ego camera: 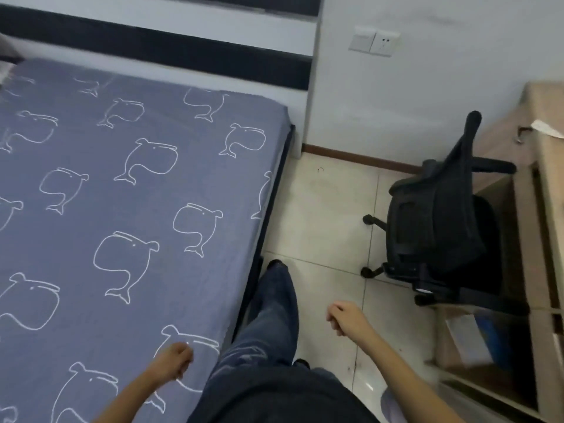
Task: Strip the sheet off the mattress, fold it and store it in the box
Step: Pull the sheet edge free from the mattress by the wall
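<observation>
While the person stands on the tiled floor (323, 215) at the side of the bed (276, 196), the blue sheet (122, 193) with white whale outlines lies flat and tight over the bed. It fills the picture from 7 o'clock up to 11 o'clock. The left hand (174, 361), at 7 o'clock, hangs over the near edge part of the sheet with loosely curled fingers and holds nothing. I cannot tell if it touches the cloth. The right hand (341, 319), at about 5 o'clock, is above the floor and apart from the sheet; its fingers are also loosely curled and empty. Between the hands, a leg in blue jeans (268, 325) points toward 12 o'clock just beside the bed. At 3 o'clock a black office chair (436, 215) stands against a wooden counter (546, 166). A striped headboard (152, 47) is at 11 o'clock and a wall socket (374, 41) at 1 o'clock.
</observation>
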